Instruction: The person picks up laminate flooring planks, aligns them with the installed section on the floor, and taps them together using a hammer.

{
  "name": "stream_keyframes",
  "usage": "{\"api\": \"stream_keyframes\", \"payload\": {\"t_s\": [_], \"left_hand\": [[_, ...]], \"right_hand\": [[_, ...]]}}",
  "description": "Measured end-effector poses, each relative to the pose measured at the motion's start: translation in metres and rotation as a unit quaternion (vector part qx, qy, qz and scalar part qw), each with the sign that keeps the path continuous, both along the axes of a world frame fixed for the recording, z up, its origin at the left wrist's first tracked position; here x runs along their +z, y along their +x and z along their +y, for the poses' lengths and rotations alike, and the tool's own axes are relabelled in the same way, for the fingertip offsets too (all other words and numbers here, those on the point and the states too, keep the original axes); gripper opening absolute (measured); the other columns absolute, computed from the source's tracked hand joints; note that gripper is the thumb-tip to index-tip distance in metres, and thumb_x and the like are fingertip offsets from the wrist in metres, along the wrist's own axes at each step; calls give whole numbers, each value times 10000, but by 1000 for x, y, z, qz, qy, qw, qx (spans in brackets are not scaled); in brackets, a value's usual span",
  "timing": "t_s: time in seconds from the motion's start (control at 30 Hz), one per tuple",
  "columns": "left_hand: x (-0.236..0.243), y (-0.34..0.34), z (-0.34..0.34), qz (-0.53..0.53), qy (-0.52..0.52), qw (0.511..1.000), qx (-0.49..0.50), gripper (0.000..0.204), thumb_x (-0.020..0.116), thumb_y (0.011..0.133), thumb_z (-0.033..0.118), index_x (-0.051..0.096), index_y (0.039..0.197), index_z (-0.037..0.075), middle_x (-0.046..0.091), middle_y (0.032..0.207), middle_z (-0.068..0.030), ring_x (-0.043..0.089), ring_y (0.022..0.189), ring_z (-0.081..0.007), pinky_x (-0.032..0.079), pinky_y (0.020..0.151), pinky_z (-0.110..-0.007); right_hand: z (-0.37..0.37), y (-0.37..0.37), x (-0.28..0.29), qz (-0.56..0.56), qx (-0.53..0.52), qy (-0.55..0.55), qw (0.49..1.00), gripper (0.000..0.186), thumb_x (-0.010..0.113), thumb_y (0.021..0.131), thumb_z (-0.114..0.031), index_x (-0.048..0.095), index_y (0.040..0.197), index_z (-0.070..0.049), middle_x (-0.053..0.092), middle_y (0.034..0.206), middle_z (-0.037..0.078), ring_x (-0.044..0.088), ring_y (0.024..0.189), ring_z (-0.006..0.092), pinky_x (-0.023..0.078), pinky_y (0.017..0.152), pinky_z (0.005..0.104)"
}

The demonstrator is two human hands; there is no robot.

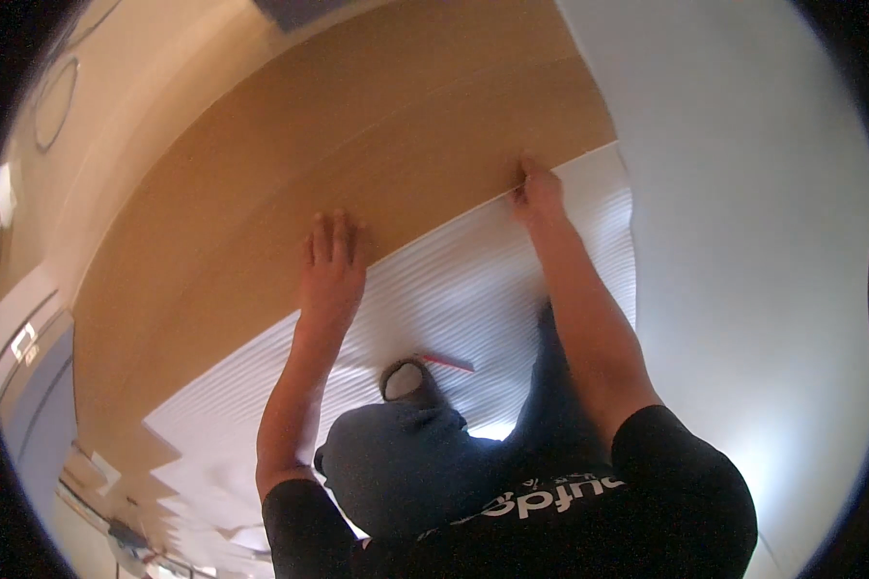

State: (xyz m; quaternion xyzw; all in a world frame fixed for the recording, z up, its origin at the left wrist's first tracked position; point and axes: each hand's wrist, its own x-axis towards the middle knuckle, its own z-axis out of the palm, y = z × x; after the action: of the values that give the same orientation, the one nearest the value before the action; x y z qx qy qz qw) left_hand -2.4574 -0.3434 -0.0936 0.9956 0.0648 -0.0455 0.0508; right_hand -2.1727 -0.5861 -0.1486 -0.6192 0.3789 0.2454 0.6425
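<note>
A brown sheet or board (396,106) stretches across the upper middle, bordered below by a white ribbed sheet (454,289). My left hand (333,270) rests with fingers spread on the brown surface at that border. Farther right, my right hand (536,190) is at the same border with its fingers curled and slightly blurred; what they hold is too unclear to name. A thin red object (446,363) lies on the white sheet beside my shoe (404,381).
A pale wall or panel (753,241) rises on the right. At the left are a cream surface with a loop of cable (56,104), a small white fitting (4,198) and a blue-grey panel (39,386). Small unclear objects (126,540) sit at the lower left.
</note>
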Motion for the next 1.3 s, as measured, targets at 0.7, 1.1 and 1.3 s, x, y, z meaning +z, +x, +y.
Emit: {"api": "stream_keyframes", "payload": {"t_s": [0.7,1.1,1.3], "left_hand": [[17,109,75,-95,-55,992,62,707,723,841,358,510,1443,55,475,1512,-219,451,1395,-399,389,1130,-552],[-34,265,143,-127,-97,985,62,1080,886,639,562,451,1483,47,463,1522,-176,408,1427,-381,366,1150,-557],[-17,275,116,-44,-54,990,121,1108,919,580,545,466,1489,102,442,1498,-178,386,1413,-387,390,1094,-602]], "right_hand": [[54,-85,29,29,159,27,986,304,622,1007,-211,602,1282,-84,675,1159,85,685,977,240,607,807,414],[79,-83,47,96,106,-21,990,310,677,988,-269,602,1225,-83,675,1127,88,693,950,232,629,763,413],[71,-80,50,100,101,-49,989,337,675,997,-279,594,1251,-74,672,1157,93,691,946,232,628,774,418]]}}
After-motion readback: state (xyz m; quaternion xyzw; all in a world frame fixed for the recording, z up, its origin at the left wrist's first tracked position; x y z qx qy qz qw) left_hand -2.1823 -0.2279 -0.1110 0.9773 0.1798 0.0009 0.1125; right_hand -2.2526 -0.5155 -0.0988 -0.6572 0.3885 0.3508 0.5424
